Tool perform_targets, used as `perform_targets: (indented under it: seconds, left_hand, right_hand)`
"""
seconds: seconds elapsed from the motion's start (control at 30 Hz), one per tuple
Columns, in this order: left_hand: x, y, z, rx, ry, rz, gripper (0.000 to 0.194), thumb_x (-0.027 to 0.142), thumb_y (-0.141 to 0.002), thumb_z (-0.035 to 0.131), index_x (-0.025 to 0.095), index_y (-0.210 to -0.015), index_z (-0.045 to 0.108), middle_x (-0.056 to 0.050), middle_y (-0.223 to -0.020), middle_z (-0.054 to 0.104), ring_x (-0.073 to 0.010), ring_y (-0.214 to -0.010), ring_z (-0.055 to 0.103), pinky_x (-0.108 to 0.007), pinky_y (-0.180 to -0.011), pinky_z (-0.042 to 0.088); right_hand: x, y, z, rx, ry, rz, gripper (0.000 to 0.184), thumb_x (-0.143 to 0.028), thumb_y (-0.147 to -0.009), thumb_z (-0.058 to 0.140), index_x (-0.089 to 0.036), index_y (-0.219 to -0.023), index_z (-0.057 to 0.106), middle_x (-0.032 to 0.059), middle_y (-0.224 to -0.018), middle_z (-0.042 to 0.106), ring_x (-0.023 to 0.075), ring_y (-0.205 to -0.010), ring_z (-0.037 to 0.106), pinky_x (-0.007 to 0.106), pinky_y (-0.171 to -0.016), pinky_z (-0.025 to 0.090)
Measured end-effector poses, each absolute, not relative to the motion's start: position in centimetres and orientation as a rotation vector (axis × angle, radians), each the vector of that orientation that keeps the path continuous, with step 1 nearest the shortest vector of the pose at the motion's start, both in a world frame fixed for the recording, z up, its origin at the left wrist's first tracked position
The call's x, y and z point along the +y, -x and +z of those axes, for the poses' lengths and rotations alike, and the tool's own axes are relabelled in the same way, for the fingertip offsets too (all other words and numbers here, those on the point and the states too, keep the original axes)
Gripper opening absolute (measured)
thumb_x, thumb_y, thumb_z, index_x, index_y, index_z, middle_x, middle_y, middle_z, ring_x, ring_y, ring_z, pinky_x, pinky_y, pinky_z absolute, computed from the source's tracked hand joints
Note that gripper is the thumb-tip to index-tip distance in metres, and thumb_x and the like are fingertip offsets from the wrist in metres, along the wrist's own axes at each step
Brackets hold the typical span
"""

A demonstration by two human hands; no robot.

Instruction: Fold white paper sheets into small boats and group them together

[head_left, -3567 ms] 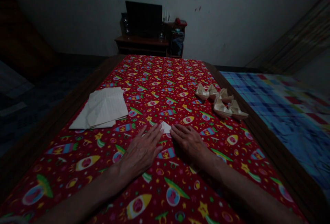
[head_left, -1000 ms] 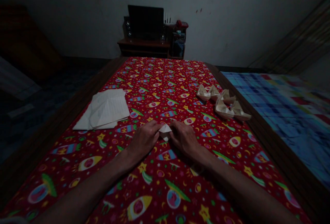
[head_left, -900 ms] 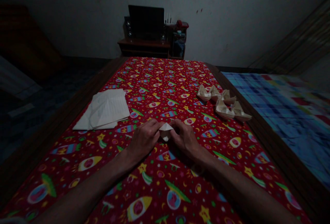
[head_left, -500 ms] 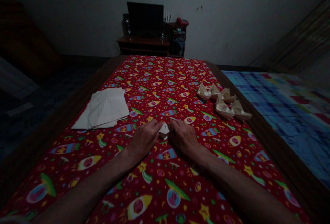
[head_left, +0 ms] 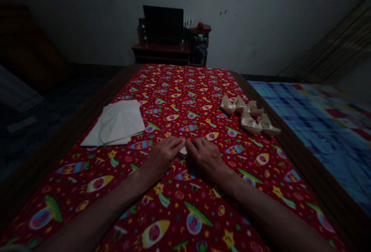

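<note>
Between my two hands is a small piece of folded white paper (head_left: 183,152), low over the patterned red cloth. My left hand (head_left: 164,156) grips its left side, fingers bent together. From the other side my right hand (head_left: 205,154) pinches it with thumb and curled fingers. Most of the paper is hidden behind the fingers; only a pale bottom corner shows. Off to the right stand several folded paper boats (head_left: 251,122) in a cluster. A stack of loose paper sheets (head_left: 121,122) lies to the left of my left hand.
The red cloth (head_left: 156,190) covers a long table with dark wooden edges (head_left: 304,159). Beyond its far end are a desk with a black monitor (head_left: 163,24), speakers and a red telephone (head_left: 204,27). A blue checked bedspread (head_left: 290,109) lies to the right.
My hands have drawn closer together over the folded paper, so less of it shows now. The sheets and the paper boats stay where they were.
</note>
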State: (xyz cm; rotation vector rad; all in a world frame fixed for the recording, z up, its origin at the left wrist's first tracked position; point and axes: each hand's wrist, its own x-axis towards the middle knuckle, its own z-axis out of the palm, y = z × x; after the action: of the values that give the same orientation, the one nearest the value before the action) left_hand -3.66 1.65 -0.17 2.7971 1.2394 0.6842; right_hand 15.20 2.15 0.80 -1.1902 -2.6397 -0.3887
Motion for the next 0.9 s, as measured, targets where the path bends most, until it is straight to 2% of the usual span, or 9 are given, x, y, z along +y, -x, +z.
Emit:
perform_targets:
  seconds: [0.07, 0.23, 0.43, 0.53, 0.67, 0.9]
  left_hand:
    - [1.6, 3.7, -0.3, 1.224, -2.767, 0.715, 0.035, 0.010, -0.089, 0.044, 0.015, -0.123, 0.048, -0.010, -0.115, 0.057, -0.0214, -0.107, 0.051, -0.036, -0.090, 0.047]
    - [1.6, 3.8, -0.7, 1.233, -2.707, 0.800, 0.038, 0.011, -0.091, 0.039, 0.018, -0.127, 0.045, -0.009, -0.110, 0.057, -0.0207, -0.100, 0.054, -0.036, -0.086, 0.049]
    - [1.6, 3.8, -0.7, 1.243, -2.697, 0.780, 0.033, 0.011, -0.091, 0.039, 0.015, -0.122, 0.049, -0.010, -0.107, 0.056, -0.0205, -0.098, 0.054, -0.035, -0.086, 0.049]
    - [1.6, 3.7, -0.7, 1.232, -2.694, 0.794, 0.033, 0.012, -0.091, 0.040, 0.016, -0.123, 0.049, -0.010, -0.106, 0.057, -0.0211, -0.097, 0.054, -0.036, -0.084, 0.049]
    - [1.6, 3.6, -0.7, 1.227, -2.667, 0.821, 0.035, 0.011, -0.091, 0.041, 0.018, -0.124, 0.048, -0.009, -0.107, 0.057, -0.0212, -0.098, 0.054, -0.036, -0.085, 0.049]
    - [1.5, 3.6, -0.5, 1.219, -2.657, 0.821, 0.035, 0.011, -0.091, 0.041, 0.018, -0.124, 0.048, -0.009, -0.107, 0.057, -0.0213, -0.099, 0.053, -0.036, -0.085, 0.049]
  right_hand:
    - [2.5, -14.9, 0.6, -2.606, 1.211, -0.353, 0.018, -0.017, -0.090, 0.046, -0.018, -0.105, 0.056, 0.0066, -0.086, 0.059, 0.0190, -0.079, 0.049, 0.028, -0.061, 0.033]
    - [3.4, -14.2, 0.0, -2.548, 1.365, -0.257, 0.014, -0.021, -0.090, 0.047, -0.019, -0.087, 0.061, 0.0057, -0.083, 0.059, 0.0171, -0.073, 0.050, 0.027, -0.056, 0.027]
    - [3.5, -13.8, 0.0, -2.504, 1.401, -0.192, 0.016, -0.025, -0.091, 0.045, -0.020, -0.089, 0.060, 0.0054, -0.085, 0.059, 0.0169, -0.073, 0.051, 0.027, -0.055, 0.024]
    - [3.5, -13.8, 0.3, -2.482, 1.416, -0.070, 0.014, -0.029, -0.085, 0.052, -0.019, -0.093, 0.058, 0.0058, -0.087, 0.057, 0.0174, -0.074, 0.050, 0.027, -0.057, 0.025]
    - [3.9, -13.8, 0.4, -2.432, 1.404, 0.098, 0.021, -0.028, -0.078, 0.058, -0.017, -0.096, 0.055, 0.0065, -0.092, 0.057, 0.0186, -0.077, 0.050, 0.027, -0.060, 0.027]
    - [4.2, -13.4, -0.5, -2.377, 1.334, 0.139, 0.014, -0.024, -0.079, 0.057, -0.015, -0.089, 0.053, 0.0066, -0.088, 0.056, 0.0189, -0.077, 0.048, 0.028, -0.063, 0.031]
